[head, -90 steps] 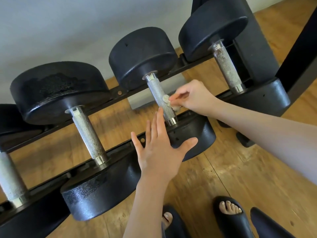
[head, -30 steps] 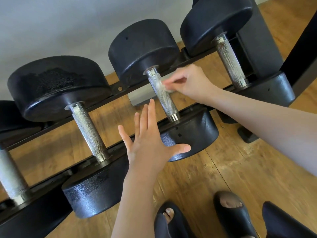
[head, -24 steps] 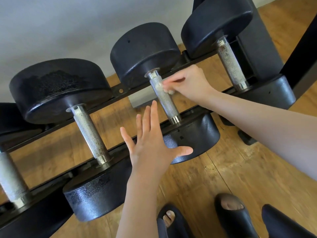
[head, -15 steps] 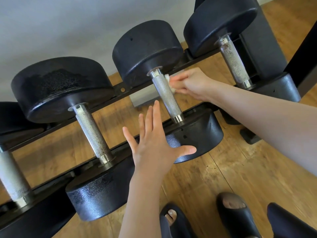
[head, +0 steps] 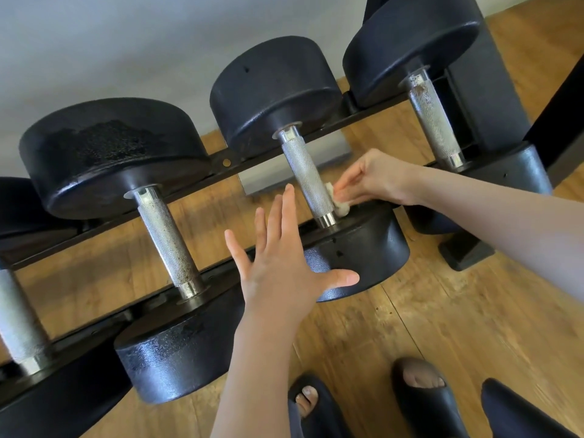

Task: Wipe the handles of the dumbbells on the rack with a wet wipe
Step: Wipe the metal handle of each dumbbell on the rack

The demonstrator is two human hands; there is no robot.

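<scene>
**Wipe pressed low on the middle handle**

Your right hand (head: 374, 181) pinches the small crumpled off-white wet wipe (head: 339, 203) between fingertips and thumb and holds it against the right side of the knurled steel handle of the middle black dumbbell (head: 308, 181), just above the polished collar at the near end.

That handle's long axis runs from the rack's front rail up and slightly left to the rear rail, near head toward you, far head toward the grey wall (head: 110, 42).

Your left hand (head: 281, 270) is flat, fingers spread and straight, holding nothing. It sits in front of the black steel rack's front rail (head: 221, 273), overlapping the near head of the middle dumbbell; contact can't be told.

Neighbours: larger black dumbbell (head: 164, 229) to the left, another (head: 433, 121) to the right, handles roughly parallel, both clear of the wipe. Wooden floor (head: 426, 327) below, black slides (head: 423, 403) at the bottom edge.
</scene>
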